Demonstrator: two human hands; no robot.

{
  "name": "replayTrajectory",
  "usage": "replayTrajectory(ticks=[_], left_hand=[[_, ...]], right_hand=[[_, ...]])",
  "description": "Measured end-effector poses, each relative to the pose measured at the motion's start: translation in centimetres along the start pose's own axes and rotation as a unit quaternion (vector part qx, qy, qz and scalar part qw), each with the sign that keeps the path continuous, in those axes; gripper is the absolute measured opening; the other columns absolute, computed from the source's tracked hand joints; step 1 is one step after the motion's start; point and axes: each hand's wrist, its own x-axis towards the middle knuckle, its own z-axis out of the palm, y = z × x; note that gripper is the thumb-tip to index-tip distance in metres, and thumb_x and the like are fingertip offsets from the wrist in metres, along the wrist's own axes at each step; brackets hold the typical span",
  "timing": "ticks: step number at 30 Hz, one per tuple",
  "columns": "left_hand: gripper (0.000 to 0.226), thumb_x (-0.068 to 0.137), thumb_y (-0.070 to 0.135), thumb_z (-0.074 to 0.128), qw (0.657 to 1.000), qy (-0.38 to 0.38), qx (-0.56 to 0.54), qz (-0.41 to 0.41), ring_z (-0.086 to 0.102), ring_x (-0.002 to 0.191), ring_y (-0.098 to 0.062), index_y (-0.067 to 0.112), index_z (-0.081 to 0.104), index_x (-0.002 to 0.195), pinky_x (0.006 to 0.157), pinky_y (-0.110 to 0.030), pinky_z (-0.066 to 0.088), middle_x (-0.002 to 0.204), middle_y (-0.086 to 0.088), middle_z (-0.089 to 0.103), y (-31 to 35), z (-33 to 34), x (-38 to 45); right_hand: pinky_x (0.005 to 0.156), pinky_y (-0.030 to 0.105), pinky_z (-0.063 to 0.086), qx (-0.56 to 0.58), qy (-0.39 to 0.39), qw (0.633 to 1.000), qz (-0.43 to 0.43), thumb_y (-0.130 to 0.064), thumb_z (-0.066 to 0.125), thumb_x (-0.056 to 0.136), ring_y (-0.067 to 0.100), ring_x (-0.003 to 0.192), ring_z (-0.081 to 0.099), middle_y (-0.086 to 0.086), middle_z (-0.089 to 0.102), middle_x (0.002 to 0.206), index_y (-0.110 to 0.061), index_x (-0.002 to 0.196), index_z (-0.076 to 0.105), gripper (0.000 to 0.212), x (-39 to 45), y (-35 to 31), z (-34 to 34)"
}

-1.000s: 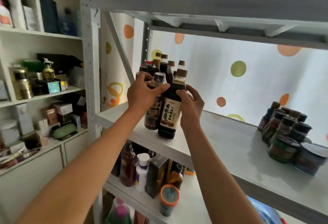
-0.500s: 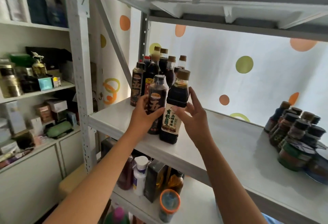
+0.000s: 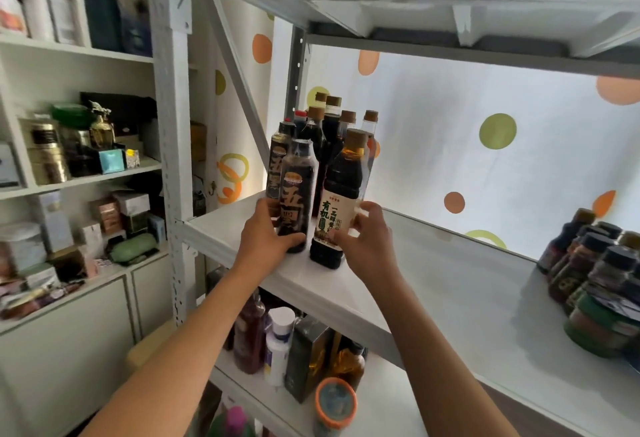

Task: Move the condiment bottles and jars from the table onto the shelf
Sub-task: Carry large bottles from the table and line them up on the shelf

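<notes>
Upright, both bottles [image 3: 341,201] stand on shelf [image 3: 433,284].

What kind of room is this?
Probably a home storeroom or pantry: a metal shelf stocked with sauce bottles and jars, beside a cabinet crowded with boxes.

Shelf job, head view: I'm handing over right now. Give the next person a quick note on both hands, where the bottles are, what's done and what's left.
Left hand: grips the dark-label bottle low on its body.
Right hand: fingers curled round the white-label bottle near its base.
Both bottles stand upright on the shelf, near its front edge, just ahead of the bottle cluster at the back left.
Jars are grouped at the shelf's right end.
Done: these two bottles are set down.
Left: let go of both, perhaps nudging them back toward the cluster. The table is out of view, so I can't tell how many remain there.
</notes>
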Motion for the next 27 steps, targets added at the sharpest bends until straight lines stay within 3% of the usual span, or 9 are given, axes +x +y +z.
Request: replayTrajectory(ticks=[4, 8, 12, 20, 27], left_hand=[[0.072, 0.066, 0.023, 0.088, 0.999, 0.022, 0.025, -0.023, 0.061, 0.109, -0.021, 0.022, 0.042, 0.120, 0.087, -0.031, 0.046, 0.120, 0.000, 0.063, -1.6, -1.5, 2.4], [0.068, 0.069, 0.020, 0.086, 0.999, 0.036, 0.025, -0.021, 0.061, 0.108, -0.023, 0.017, 0.043, 0.123, 0.083, -0.029, 0.044, 0.117, -0.002, 0.063, -2.7, -2.3, 4.2], [0.063, 0.073, 0.015, 0.083, 0.999, 0.037, 0.017, -0.020, 0.059, 0.112, -0.024, 0.017, 0.043, 0.123, 0.086, -0.031, 0.044, 0.120, -0.003, 0.061, -2.9, -1.9, 5.4], [0.058, 0.079, 0.010, 0.078, 0.998, 0.046, 0.036, -0.007, 0.057, 0.116, -0.028, 0.012, 0.042, 0.124, 0.095, -0.041, 0.048, 0.124, -0.010, 0.060, -3.6, -1.6, 7.4], [0.059, 0.081, 0.010, 0.075, 0.999, 0.036, 0.019, 0.002, 0.055, 0.120, -0.026, 0.014, 0.040, 0.129, 0.094, -0.033, 0.041, 0.128, -0.008, 0.058, -4.2, -1.1, 8.3]], right_hand=[[0.058, 0.007, 0.048, -0.009, -0.004, 1.000, 0.005, -0.010, 0.079, 0.080, 0.011, 0.094, 0.059, -0.003, 0.060, 0.106, -0.025, 0.110, 0.040, 0.051, 3.1, -0.4, 2.5], [0.085, 0.034, 0.058, 0.010, -0.024, 0.999, 0.021, -0.008, 0.079, 0.080, 0.019, 0.105, 0.063, 0.005, 0.064, 0.115, -0.017, 0.116, 0.044, 0.051, 5.7, -0.2, 5.1], [0.079, 0.027, 0.053, -0.013, -0.004, 1.000, 0.017, -0.013, 0.079, 0.081, 0.020, 0.105, 0.061, -0.002, 0.061, 0.107, -0.018, 0.116, 0.047, 0.048, 7.3, -0.2, 7.4], [0.082, 0.029, 0.052, -0.013, 0.033, 0.999, 0.018, -0.012, 0.074, 0.083, 0.019, 0.108, 0.058, 0.002, 0.058, 0.121, -0.015, 0.126, 0.049, 0.049, 8.7, -0.2, 11.0], [0.081, 0.029, 0.045, -0.036, 0.076, 0.996, 0.015, -0.017, 0.071, 0.085, 0.022, 0.107, 0.053, 0.004, 0.046, 0.126, -0.015, 0.132, 0.046, 0.054, 9.2, 0.3, 12.1]])
